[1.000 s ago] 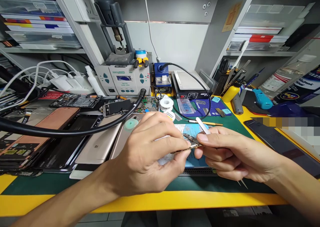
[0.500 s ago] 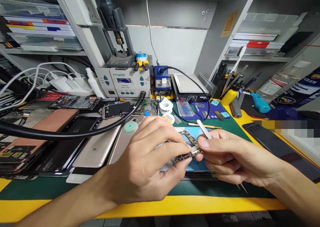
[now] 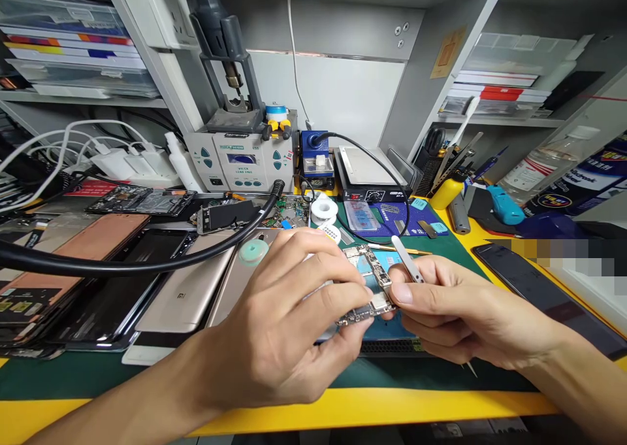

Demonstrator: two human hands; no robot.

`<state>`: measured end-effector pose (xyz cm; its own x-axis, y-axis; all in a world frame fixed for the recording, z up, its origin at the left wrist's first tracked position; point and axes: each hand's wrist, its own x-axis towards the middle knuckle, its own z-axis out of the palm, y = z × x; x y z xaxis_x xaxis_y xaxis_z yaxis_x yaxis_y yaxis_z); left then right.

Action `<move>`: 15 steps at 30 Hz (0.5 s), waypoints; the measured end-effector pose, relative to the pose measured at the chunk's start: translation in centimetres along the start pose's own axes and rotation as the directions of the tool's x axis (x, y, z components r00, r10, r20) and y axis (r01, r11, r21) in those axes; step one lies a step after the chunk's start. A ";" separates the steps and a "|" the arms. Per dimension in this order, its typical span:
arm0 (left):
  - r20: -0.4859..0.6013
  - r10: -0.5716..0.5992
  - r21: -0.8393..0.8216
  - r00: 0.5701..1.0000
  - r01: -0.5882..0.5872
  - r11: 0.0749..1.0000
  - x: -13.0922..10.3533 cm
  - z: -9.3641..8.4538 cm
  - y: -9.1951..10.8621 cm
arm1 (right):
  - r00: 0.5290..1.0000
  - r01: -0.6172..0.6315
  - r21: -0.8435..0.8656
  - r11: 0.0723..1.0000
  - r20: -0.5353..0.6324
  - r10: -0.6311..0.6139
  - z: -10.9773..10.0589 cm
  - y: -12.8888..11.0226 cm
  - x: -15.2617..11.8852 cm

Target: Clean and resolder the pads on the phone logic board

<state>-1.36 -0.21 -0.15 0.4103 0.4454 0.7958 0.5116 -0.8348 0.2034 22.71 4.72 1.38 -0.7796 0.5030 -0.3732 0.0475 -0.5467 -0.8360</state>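
Between my hands is a phone circuit board (image 3: pixel 376 267), tilted above the blue pad (image 3: pixel 392 327). My left hand (image 3: pixel 298 308) is closed on its left and lower edge, thumb below and fingers above. With thumb and forefinger, my right hand (image 3: pixel 435 301) pinches the board's right corner. Metal tweezers (image 3: pixel 405 257) are also tucked in that hand; their joined end sticks up past the forefinger and the points come out below the palm. The fingers of my left hand cover part of the board.
Several phones, one a gold phone (image 3: pixel 183 288), lie at left behind a thick black hose (image 3: pixel 196 261). A hot-air station (image 3: pixel 245 161), a solder spool (image 3: pixel 324 208) and a heating plate (image 3: pixel 369 170) stand at the back. A dark phone (image 3: pixel 543 295) lies at right.
The board has tipped so that more of its face shows, including its central opening. Both hands still hold it. The camera view has shifted slightly.
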 end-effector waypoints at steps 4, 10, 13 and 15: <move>0.008 -0.004 0.026 1.000 0.004 1.000 0.1 0.0 0.0 | 1.000 0.016 -0.018 1.000 -0.001 -0.016 0.0 0.2 -0.1; 0.008 0.012 0.028 1.000 -0.012 1.000 0.0 0.1 -0.1 | 0.999 0.007 -0.042 0.999 -0.044 -0.009 0.0 0.1 -0.2; 0.011 0.017 0.028 1.000 -0.017 0.999 0.0 0.1 -0.1 | 0.999 -0.006 -0.045 0.999 -0.052 0.004 0.1 0.0 -0.3; 0.012 0.012 0.040 1.000 -0.012 0.999 0.0 0.1 -0.1 | 0.998 -0.007 -0.050 0.999 -0.057 0.004 0.1 -0.1 -0.2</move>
<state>-1.33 -0.15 -0.23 0.4254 0.4393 0.7912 0.5362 -0.8266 0.1706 22.85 4.57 1.55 -0.7424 0.5380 -0.3992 0.0842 -0.5162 -0.8523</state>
